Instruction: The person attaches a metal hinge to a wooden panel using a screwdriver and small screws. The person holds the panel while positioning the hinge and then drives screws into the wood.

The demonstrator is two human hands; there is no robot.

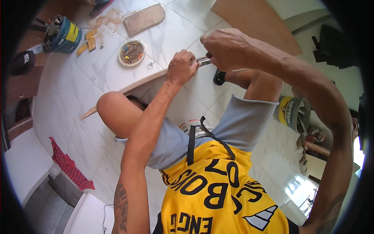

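Note:
A long, narrow wooden strip (136, 84) runs slantwise past my left knee up to my left hand (182, 67). That hand is closed around its far end, thumb and fingers pressed together. My right hand (228, 48) is clenched in a fist just right of it, closed on a metal tool (204, 61) with a dark handle. The tool's shiny part bridges the short gap between my hands, close to the strip's end. My fingers hide most of the tool, so its exact kind does not show.
On the tiled floor ahead lie a round tub lid (132, 53) holding small bits, a rounded board (145, 19) and yellow pieces (89, 41). A tool bucket (64, 34) stands left, another bucket (290, 113) right. A brown panel (257, 23) lies ahead; a red striped cloth (70, 163) is at left.

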